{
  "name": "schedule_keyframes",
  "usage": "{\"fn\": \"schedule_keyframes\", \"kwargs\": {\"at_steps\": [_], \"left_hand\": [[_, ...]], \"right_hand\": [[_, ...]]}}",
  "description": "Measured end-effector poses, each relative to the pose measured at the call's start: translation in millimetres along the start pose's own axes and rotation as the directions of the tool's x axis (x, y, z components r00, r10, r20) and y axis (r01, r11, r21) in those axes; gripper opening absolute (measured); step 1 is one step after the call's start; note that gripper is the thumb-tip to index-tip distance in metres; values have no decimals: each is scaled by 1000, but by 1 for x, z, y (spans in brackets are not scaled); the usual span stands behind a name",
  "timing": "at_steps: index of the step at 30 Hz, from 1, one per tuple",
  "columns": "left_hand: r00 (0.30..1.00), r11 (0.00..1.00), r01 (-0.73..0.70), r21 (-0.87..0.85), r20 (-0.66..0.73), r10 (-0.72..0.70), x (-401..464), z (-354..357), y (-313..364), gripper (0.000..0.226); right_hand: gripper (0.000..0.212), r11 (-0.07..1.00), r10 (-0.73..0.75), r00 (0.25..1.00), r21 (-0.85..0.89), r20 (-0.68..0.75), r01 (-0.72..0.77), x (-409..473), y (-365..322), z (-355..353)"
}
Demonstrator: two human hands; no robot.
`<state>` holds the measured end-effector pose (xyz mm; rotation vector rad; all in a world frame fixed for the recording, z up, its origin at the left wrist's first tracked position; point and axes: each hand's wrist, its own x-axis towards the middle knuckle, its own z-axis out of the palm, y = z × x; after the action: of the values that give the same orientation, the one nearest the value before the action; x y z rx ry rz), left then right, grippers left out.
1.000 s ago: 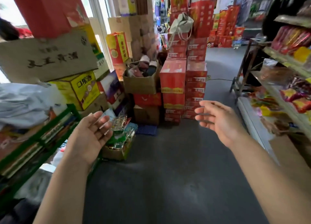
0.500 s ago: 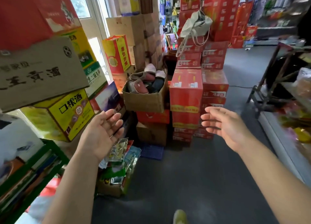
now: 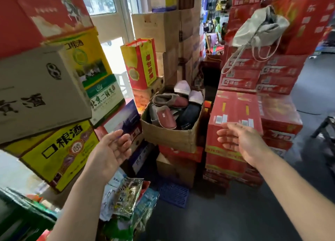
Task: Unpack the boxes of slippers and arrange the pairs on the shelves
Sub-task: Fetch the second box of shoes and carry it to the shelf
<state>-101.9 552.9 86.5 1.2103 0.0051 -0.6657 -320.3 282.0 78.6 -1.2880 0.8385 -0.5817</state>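
An open brown cardboard box (image 3: pixel 170 138) stands on stacked cartons ahead, between both hands. Several slippers (image 3: pixel 165 116) fill it: dark red, grey, navy and pale pink ones, piled loosely. My left hand (image 3: pixel 112 150) is raised left of the box, palm turned inward, fingers straight, holding nothing. My right hand (image 3: pixel 241 141) is held out right of the box, in front of a red carton, fingers extended and empty. Neither hand touches the box.
Yellow, red and grey liquor cartons (image 3: pixel 59 153) tower on the left. Red cartons (image 3: pixel 233 121) are stacked on the right, with a grey drawstring bag (image 3: pixel 261 26) on top. Snack packets (image 3: pixel 126 197) lie on the floor near a blue crate (image 3: pixel 174 193). The grey floor (image 3: pixel 235 215) lies in front.
The view has come closer to the slipper box, which now looks larger and sits between my hands. Both hands stay raised and empty.
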Motion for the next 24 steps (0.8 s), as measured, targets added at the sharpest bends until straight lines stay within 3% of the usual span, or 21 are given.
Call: {"fn": "schedule_keyframes", "kwargs": {"at_steps": [9,17,20,24], "left_hand": [[996,990,92,102,-15,-91,232,53,15,21],[969,924,224,311,-170,-178,447,53,16,23],[968,882,226,414,-194,-157,498,54,0,14],[986,804,164,571,-124,-112,543,54,-30,10]], "right_hand": [[22,996,84,991,45,-108,-79,192,11,32],[14,963,254,922,-7,-292,-268,354,57,82],[30,933,309,874,-59,-375,-355,385,76,89],[55,889,382,817,-71,-433,-453,409,99,97]]}}
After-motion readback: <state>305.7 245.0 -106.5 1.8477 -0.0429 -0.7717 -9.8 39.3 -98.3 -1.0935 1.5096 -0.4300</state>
